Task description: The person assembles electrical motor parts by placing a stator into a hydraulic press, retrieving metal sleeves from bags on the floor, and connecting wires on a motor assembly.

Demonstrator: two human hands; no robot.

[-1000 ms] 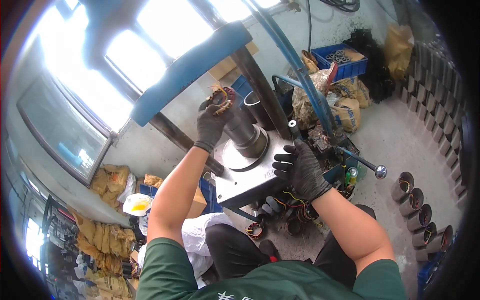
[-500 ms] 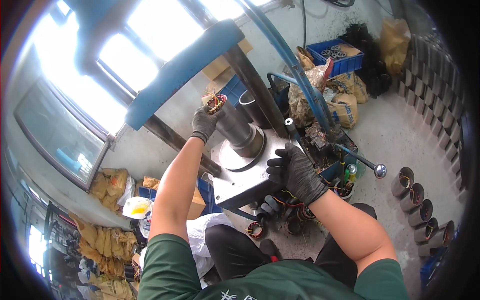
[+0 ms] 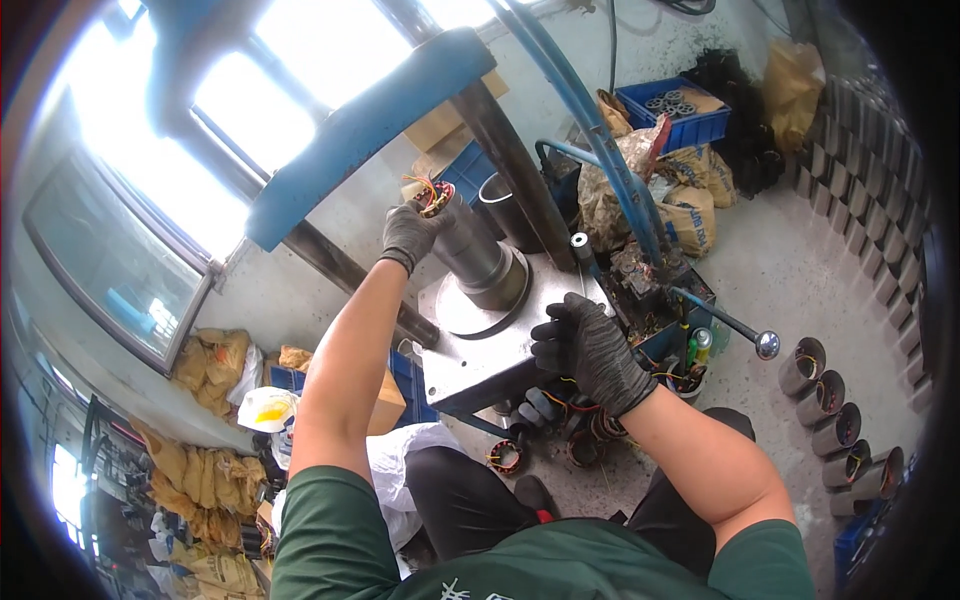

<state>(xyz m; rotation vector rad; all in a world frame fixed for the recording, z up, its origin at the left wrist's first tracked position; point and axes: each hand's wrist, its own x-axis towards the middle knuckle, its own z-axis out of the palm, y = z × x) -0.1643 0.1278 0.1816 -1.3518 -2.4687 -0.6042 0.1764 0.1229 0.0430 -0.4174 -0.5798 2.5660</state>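
a second ago the left hand [image 3: 408,235] held the wire-wound ring [image 3: 436,199] up and tilted above the grey cylinder [image 3: 466,240]; now the ring is down at the cylinder's top end, its coloured leads sticking up to the left. the right hand [image 3: 597,352] has drawn back slightly from the short upright rod [image 3: 582,248] and stays over the front right of the metal plate [image 3: 480,362], fingers loosely bent and apart, nothing seen in it.

the left fingers are partly hidden behind the ring and the cylinder's rim, so i cannot tell whether they grip it or only touch it. how far the ring sits inside the cylinder is also hard to make out. the windows [image 3: 320,55] are washed out by glare (the upper press parts blur into it).

the cylinder stands between two dark posts, the right post [image 3: 512,170] close behind it, with a wider open tube [image 3: 508,215] just beside that post. the blue crossbeam [image 3: 370,130] spans the posts. bare plate shows along the front edge, and open floor [image 3: 735,265] lies between the press and the row of tubes [image 3: 836,430].
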